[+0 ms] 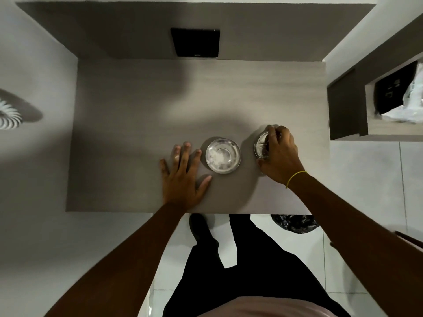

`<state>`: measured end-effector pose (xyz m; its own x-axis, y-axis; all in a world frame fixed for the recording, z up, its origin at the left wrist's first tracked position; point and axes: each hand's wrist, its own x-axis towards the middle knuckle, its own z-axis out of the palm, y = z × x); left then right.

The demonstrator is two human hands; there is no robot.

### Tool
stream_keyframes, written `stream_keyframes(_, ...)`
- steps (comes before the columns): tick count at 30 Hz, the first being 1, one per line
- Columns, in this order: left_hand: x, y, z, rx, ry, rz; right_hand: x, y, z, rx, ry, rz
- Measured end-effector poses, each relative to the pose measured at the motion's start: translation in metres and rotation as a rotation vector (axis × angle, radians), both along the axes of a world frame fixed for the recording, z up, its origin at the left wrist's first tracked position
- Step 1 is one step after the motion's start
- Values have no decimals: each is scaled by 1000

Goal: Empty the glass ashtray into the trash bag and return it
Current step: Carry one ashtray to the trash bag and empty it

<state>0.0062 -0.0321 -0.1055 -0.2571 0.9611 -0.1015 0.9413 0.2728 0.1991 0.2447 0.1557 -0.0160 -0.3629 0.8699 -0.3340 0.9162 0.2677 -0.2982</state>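
Near the middle of the frame, on the grey table (142, 106), a round glass ashtray (223, 155) sits upright with pale ash or residue in its bowl. Just left of it the left hand (183, 177) lies flat on the tabletop, fingers spread apart, its thumb and forefinger close to the ashtray but holding nothing. To the right, the right hand (280, 156), a yellow band (295, 177) at its wrist, is closed from above around a second glass dish (262, 145), which is tipped on edge. Below the table's near edge, at lower right of centre, the crinkled black trash bag (294, 223) shows on the tiled floor.
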Motion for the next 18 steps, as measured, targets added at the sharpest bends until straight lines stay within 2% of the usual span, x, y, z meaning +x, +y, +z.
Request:
stream_keyframes(8,-1,0,-2,5,35,-14,3,-11,-3,67,-34,22)
stream_keyframes(12,-2,-1,-2,15,46,-19,-19,-26,3,160,188,-9)
stream_keyframes(15,-1,-1,3,6,27,-7,-49,-31,6,59,256,80)
stream_keyframes(18,2,1,7,-17,11,3,-69,-23,7,-44,153,134)
